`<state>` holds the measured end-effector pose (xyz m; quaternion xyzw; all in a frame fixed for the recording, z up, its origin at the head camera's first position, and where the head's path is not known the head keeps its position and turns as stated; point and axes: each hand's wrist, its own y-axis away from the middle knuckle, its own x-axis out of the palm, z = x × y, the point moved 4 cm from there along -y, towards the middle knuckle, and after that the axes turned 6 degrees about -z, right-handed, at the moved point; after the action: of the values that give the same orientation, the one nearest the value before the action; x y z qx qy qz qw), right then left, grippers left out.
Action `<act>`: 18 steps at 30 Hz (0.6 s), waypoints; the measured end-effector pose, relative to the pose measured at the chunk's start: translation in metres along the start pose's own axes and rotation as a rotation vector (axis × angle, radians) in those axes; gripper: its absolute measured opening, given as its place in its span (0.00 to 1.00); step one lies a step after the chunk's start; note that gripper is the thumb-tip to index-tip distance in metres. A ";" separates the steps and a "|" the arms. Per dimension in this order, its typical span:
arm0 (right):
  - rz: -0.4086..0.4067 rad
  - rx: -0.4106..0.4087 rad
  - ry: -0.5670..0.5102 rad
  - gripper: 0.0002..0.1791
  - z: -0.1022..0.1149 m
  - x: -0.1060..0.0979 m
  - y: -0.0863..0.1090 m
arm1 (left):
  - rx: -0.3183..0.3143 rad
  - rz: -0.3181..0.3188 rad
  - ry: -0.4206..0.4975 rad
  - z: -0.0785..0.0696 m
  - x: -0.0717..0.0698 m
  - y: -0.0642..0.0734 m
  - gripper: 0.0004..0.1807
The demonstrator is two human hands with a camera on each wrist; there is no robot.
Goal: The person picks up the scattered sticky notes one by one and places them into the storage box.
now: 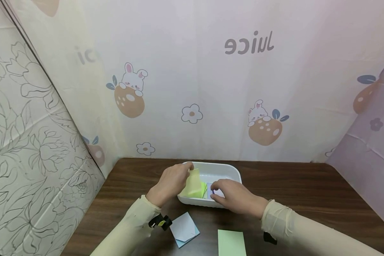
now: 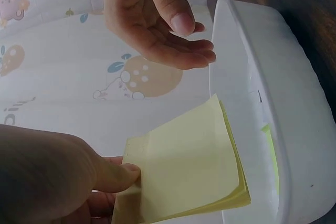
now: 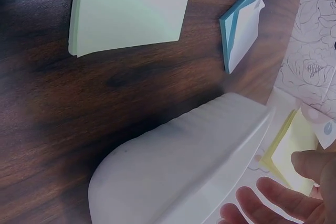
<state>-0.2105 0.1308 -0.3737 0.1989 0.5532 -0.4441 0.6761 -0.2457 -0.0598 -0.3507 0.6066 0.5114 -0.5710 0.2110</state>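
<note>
My left hand pinches a pad of yellow sticky notes over the left part of a white plastic basket, thumb on its near face. Over the basket's right front rim hovers my right hand, its fingers loosely bent. Nothing shows between those fingers in the left wrist view. Inside the basket, bright green sticky notes stand beside a pale purple note pad, which the right hand partly covers. The yellow pad hides some of the basket's inside.
On the dark wooden table, in front of the basket, lies a light blue note pad with a lifted top sheet. A pale green pad lies to its right, near the lower edge of view. A patterned curtain hangs behind the table.
</note>
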 end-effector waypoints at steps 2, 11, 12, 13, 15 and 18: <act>0.005 0.009 -0.006 0.12 -0.001 -0.001 0.000 | 0.002 -0.004 -0.002 -0.001 0.001 -0.001 0.09; 0.025 0.082 -0.027 0.13 -0.008 0.002 -0.002 | 0.005 0.018 -0.002 -0.004 0.007 -0.008 0.09; 0.029 0.092 -0.032 0.13 -0.009 0.003 -0.002 | 0.004 0.021 -0.002 -0.004 0.008 -0.009 0.09; 0.032 0.098 -0.033 0.13 -0.010 0.003 -0.003 | 0.004 0.025 -0.004 -0.004 0.009 -0.010 0.09; 0.037 0.111 -0.030 0.13 -0.011 0.004 -0.003 | 0.003 0.031 -0.005 -0.004 0.011 -0.012 0.09; 0.045 0.124 -0.025 0.14 -0.013 0.004 -0.004 | 0.000 0.039 -0.008 -0.004 0.014 -0.014 0.09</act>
<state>-0.2212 0.1368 -0.3805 0.2472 0.5116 -0.4647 0.6792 -0.2583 -0.0455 -0.3583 0.6143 0.4985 -0.5692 0.2238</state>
